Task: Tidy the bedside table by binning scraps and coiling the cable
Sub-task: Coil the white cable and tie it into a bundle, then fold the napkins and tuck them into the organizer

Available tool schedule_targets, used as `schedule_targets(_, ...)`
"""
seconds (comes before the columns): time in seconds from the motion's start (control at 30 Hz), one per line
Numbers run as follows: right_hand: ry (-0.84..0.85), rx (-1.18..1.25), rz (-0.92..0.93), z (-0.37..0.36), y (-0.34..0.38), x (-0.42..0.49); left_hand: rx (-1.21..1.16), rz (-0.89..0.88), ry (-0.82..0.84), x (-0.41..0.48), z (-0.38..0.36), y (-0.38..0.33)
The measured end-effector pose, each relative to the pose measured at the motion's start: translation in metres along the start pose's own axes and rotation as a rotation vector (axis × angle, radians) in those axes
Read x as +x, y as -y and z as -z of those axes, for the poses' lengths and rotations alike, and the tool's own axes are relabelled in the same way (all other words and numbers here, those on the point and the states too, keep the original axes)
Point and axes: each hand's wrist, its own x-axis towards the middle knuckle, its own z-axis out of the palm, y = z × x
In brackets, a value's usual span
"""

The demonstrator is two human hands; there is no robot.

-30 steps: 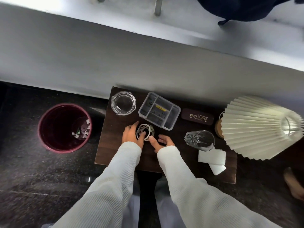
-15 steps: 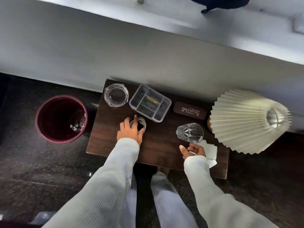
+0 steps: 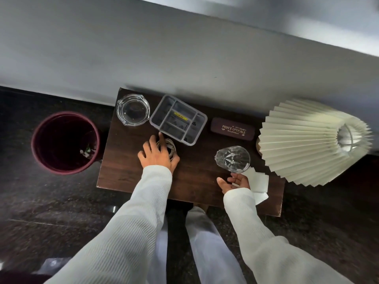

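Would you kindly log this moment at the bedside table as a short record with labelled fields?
surface: dark wooden table
left hand: resting on the coiled cable
right hand: open, by the white paper pieces
back row: glass ashtray, grey organiser, spectacle case
front: drinking glass
right end: pleated lamp
floor: maroon bin, scraps inside

Bedroom: bedside table point(image 3: 127, 175), lamp point(image 3: 303, 140).
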Motion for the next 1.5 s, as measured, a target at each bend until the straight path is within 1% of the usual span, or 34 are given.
schedule_targets(0.2,-0.009,-0.005,0.011,0.003,-0.015,0.005,-0.125,0.057,-0.046,-0.002,-0.005,0.001)
schedule_targets(0.4,-0.002,-0.023,0.04,0.013,-0.031,0.005,-0.195,-0.045,-0.123,-0.015,-0.001,0.009)
schedule_targets(0.5,0.01,-0.029,0.063,0.018,-0.037,0.005,-0.216,-0.033,-0.188,-0.021,0.001,0.012)
schedule_targets(0.6,0.025,-0.042,0.06,0.024,-0.037,0.008,-0.246,-0.021,-0.197,-0.03,0.006,0.015)
schedule_targets(0.77,-0.005,-0.085,0.124,0.04,-0.038,0.011,-0.357,0.066,-0.343,-0.072,0.013,0.009)
schedule_targets(0.83,-0.065,-0.159,0.173,0.054,-0.038,0.013,-0.391,0.02,-0.383,-0.099,0.008,-0.001)
schedule_targets(0.87,-0.113,-0.187,0.197,0.062,-0.038,0.016,-0.394,-0.035,-0.369,-0.112,0.004,-0.01)
schedule_targets(0.93,-0.224,-0.209,0.242,0.077,-0.042,0.026,-0.413,-0.192,-0.289,-0.131,-0.006,-0.032)
schedule_targets(1.0,-0.301,-0.297,0.258,0.091,-0.043,0.043,-0.524,-0.337,-0.161,-0.14,-0.018,-0.063)
schedule_targets(1.03,-0.306,-0.341,0.234,0.097,-0.042,0.054,-0.614,-0.355,-0.071,-0.142,-0.025,-0.079)
schedule_targets(1.07,-0.27,-0.384,0.19,0.101,-0.039,0.064,-0.707,-0.328,0.041,-0.144,-0.031,-0.096)
schedule_targets(1.1,-0.209,-0.456,0.158,0.104,-0.037,0.075,-0.774,-0.261,0.164,-0.144,-0.036,-0.111)
schedule_targets(1.13,-0.154,-0.544,0.176,0.105,-0.034,0.084,-0.806,-0.173,0.261,-0.144,-0.041,-0.125)
schedule_targets(1.2,-0.125,-0.675,0.236,0.105,-0.033,0.096,-0.844,0.037,0.359,-0.139,-0.048,-0.15)
schedule_targets(1.27,-0.067,-0.765,0.261,0.104,-0.034,0.099,-0.858,0.186,0.38,-0.132,-0.052,-0.166)
schedule_targets(1.33,-0.047,-0.902,0.355,0.105,-0.035,0.102,-0.843,0.259,0.384,-0.128,-0.055,-0.175)
schedule_targets(1.37,-0.047,-0.912,0.388,0.106,-0.034,0.104,-0.841,0.284,0.38,-0.127,-0.056,-0.178)
schedule_targets(1.5,-0.04,-0.755,0.411,0.11,-0.036,0.104,-0.861,0.372,0.379,-0.123,-0.055,-0.18)
